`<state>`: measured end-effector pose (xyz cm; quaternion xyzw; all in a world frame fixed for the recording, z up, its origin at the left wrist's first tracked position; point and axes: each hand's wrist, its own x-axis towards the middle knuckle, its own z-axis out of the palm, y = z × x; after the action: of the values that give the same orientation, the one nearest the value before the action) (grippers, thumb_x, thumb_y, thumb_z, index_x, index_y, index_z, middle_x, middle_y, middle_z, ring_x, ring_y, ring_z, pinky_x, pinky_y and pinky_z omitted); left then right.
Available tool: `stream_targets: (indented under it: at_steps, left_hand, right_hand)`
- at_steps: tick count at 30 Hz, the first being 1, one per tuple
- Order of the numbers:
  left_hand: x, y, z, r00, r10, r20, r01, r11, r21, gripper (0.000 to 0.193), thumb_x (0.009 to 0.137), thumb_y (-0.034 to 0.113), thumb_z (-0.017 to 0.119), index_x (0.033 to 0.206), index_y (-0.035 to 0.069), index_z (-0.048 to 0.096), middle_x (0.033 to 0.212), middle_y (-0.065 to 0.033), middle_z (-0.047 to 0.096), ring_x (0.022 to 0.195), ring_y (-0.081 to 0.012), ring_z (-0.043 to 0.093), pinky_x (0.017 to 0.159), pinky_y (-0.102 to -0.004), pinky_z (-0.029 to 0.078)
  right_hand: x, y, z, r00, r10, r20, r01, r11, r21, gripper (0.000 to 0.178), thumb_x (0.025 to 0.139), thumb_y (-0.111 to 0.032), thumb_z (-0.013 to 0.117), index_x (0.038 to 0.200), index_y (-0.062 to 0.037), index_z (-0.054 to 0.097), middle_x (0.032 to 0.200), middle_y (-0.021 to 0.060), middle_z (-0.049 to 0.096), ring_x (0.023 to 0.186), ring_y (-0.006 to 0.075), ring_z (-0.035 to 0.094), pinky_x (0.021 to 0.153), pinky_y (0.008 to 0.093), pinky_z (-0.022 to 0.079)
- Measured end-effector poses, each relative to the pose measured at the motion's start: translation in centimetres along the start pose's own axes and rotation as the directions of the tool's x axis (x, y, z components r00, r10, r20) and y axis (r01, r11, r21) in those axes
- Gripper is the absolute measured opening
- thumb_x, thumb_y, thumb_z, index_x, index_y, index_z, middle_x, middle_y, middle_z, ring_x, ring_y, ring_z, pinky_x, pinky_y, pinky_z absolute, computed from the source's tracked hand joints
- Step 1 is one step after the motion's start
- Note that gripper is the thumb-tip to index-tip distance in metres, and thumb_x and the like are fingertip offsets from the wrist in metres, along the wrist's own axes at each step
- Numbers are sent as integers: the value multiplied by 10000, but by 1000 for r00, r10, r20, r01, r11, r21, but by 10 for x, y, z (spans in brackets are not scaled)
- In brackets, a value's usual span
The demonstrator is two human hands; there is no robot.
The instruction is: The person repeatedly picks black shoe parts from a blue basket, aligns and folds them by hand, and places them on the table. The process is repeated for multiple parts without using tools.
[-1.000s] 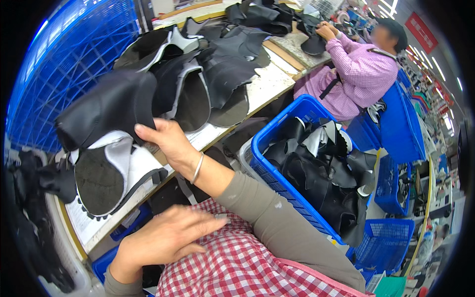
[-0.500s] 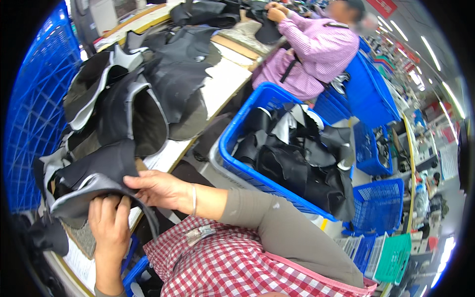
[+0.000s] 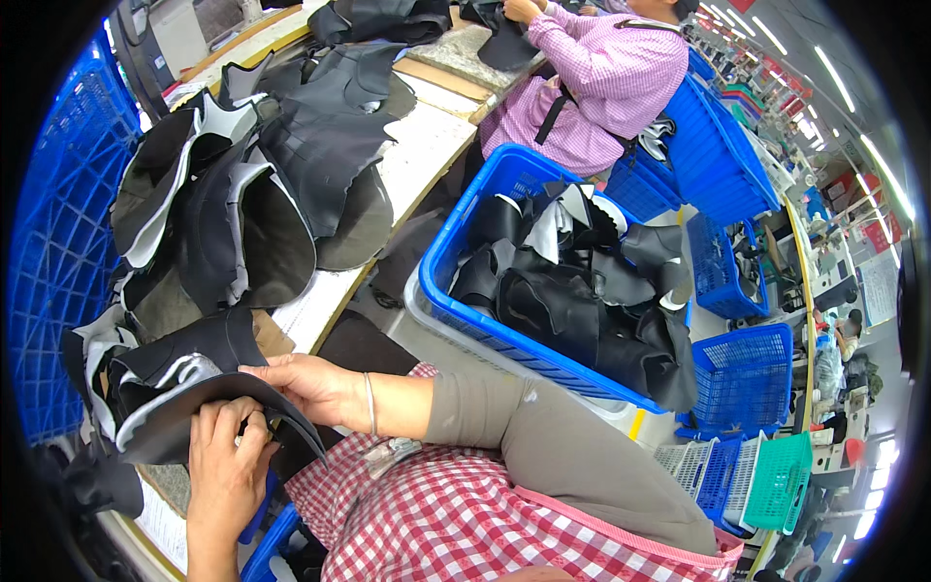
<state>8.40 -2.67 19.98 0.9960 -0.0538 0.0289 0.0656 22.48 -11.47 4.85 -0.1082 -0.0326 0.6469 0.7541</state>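
Observation:
At the near left, over the table's edge, I hold a black leather boot upper [image 3: 194, 412] with a curved edge and grey-white lining. My left hand [image 3: 225, 456] grips it from the near side, fingers bent against the black face, some tips hidden. My right hand [image 3: 315, 388] pinches its right part between thumb and fingers, a pale band on the wrist. Just beyond, more black uppers [image 3: 208, 339] are bunched together. Farther up the table [image 3: 432, 145] lies a pile of uppers [image 3: 325, 126] with olive-grey linings.
A blue crate [image 3: 441, 267] full of black pieces stands right of the table. A tall blue crate wall [image 3: 68, 213] rises at left. Beyond, a co-worker in a pink checked top [image 3: 606, 78] handles black pieces. More crates [image 3: 742, 373] stand at right.
The upper has tilted, so more of its black face shows. My left fingers have curled further against it, and my right hand keeps its pinch. The whole view has shifted slightly.

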Motion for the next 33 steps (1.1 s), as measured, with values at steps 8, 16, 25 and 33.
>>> stream_targets:
  at_steps: [8,16,25,33]
  left_hand:
    - [-11,8,5,984,-78,-158,57,989,-134,520,710,28,817,1206,113,684,1191,-156,595,1118,-395,577,948,-510,464]
    - [-13,6,6,986,-12,-164,3,998,-56,288,681,-21,746,956,30,679,1057,-126,636,1018,-386,595,884,-503,475]
    - [-13,5,1,950,39,-310,-56,997,-48,264,661,-12,724,919,8,672,1053,-119,664,1022,-373,619,921,-500,494]
    - [-20,0,7,828,395,-397,-284,907,310,322,751,148,741,1066,94,702,1006,-69,723,954,-236,709,846,-384,548]
  right_hand:
    - [-6,5,11,993,0,-122,-9,997,-74,192,1003,-271,750,1119,-119,733,998,-35,732,848,60,631,781,233,512]
    - [-7,16,11,995,81,-66,-81,997,-7,287,1013,-287,731,1225,-96,692,1068,10,752,924,107,722,824,261,591]
    - [-7,12,10,994,70,-84,-74,996,-47,271,996,-292,758,1208,-128,712,1139,-24,730,1007,132,686,870,250,541]
    - [-27,-12,51,996,17,91,-5,991,-131,253,1035,-262,704,1188,-62,720,1108,27,748,977,128,684,926,305,559]
